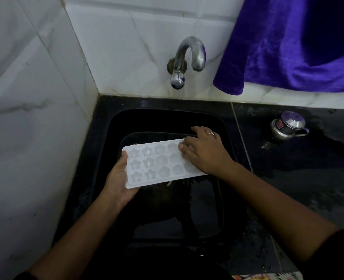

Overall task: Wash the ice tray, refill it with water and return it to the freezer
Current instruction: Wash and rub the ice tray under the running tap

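A white plastic ice tray with star and flower shaped cells is held level over the black sink. My left hand grips the tray's left end, thumb on the top edge and fingers underneath. My right hand lies on the tray's right end, with its fingers spread over the cells and one finger reaching past the far rim. The metal tap juts from the tiled wall above the sink, and no water runs from it.
White tiled walls close in on the left and behind. A purple cloth hangs at the upper right. On the wet black counter right of the sink stands a small steel pot with a lid.
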`<action>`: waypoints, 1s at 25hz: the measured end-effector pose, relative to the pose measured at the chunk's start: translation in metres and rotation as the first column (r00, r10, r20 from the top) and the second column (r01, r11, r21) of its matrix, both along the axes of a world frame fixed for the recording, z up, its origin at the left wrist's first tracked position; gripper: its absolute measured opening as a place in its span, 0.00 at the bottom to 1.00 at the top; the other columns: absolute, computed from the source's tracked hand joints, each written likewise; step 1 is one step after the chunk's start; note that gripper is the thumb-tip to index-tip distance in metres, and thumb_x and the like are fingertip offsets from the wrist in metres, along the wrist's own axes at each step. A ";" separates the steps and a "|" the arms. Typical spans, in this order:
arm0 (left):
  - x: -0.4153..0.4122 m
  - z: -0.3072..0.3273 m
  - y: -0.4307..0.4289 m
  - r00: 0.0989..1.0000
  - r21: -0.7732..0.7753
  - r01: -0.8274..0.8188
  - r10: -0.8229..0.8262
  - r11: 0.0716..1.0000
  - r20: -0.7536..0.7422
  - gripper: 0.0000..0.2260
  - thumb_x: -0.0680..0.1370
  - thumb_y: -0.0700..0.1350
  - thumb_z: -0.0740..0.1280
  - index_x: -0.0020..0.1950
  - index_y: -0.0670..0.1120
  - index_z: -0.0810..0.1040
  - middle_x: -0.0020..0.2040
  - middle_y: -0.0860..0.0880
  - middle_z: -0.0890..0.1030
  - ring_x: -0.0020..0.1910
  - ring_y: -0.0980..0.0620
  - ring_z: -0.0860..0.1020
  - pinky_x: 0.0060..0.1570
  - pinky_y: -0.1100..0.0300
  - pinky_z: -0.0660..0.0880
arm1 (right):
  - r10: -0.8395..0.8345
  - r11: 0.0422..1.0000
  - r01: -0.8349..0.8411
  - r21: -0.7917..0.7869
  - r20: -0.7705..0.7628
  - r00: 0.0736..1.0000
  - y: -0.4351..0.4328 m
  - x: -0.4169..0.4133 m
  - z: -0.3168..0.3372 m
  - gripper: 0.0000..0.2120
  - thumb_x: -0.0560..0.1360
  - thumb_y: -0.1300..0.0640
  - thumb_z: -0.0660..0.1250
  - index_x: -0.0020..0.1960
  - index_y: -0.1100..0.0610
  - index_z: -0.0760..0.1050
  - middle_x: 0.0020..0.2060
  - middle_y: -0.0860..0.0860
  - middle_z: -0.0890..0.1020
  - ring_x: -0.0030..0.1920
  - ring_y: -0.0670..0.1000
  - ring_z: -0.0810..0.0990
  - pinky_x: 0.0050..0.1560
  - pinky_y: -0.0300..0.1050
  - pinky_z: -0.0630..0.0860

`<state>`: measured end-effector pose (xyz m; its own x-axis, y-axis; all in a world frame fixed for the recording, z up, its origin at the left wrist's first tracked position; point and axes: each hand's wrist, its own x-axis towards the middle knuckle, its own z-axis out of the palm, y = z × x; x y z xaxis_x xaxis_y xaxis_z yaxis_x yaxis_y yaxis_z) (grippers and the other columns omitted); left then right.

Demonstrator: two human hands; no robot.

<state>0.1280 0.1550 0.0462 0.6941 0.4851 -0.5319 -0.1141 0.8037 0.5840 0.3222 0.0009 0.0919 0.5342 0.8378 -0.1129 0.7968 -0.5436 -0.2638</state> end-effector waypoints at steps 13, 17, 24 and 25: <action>-0.002 -0.002 0.002 1.000 -0.011 -0.005 0.005 1.000 0.006 0.22 0.86 0.58 0.53 0.68 0.47 0.78 0.63 0.42 0.84 0.57 0.42 0.85 0.46 0.45 0.85 | 0.025 1.000 -0.025 0.014 -0.017 1.000 0.000 -0.001 -0.001 0.19 0.84 0.39 0.57 0.65 0.46 0.79 0.77 0.56 0.67 0.78 0.58 0.61 0.76 0.63 0.58; 0.000 -0.002 0.003 1.000 -0.006 -0.011 0.011 1.000 -0.004 0.21 0.87 0.58 0.53 0.65 0.48 0.80 0.62 0.42 0.85 0.58 0.42 0.85 0.48 0.45 0.85 | 0.050 0.999 -0.050 0.003 -0.029 0.998 0.002 -0.004 -0.001 0.20 0.84 0.39 0.57 0.67 0.48 0.78 0.78 0.57 0.66 0.79 0.59 0.61 0.76 0.63 0.57; 0.003 -0.001 0.005 1.000 -0.021 -0.016 0.016 1.000 -0.002 0.25 0.87 0.58 0.53 0.54 0.50 0.89 0.61 0.42 0.85 0.56 0.42 0.86 0.48 0.44 0.85 | 0.048 0.999 -0.048 0.010 -0.045 0.998 0.004 -0.003 -0.003 0.20 0.84 0.39 0.58 0.68 0.48 0.77 0.78 0.57 0.65 0.79 0.59 0.60 0.77 0.64 0.57; 0.002 -0.001 0.005 1.000 -0.022 -0.023 0.023 0.999 -0.001 0.24 0.87 0.58 0.53 0.57 0.49 0.88 0.61 0.42 0.85 0.56 0.42 0.86 0.47 0.44 0.85 | 0.067 0.998 -0.067 0.010 -0.052 0.996 0.002 -0.001 -0.003 0.20 0.84 0.39 0.58 0.69 0.47 0.77 0.78 0.57 0.65 0.79 0.59 0.60 0.76 0.63 0.56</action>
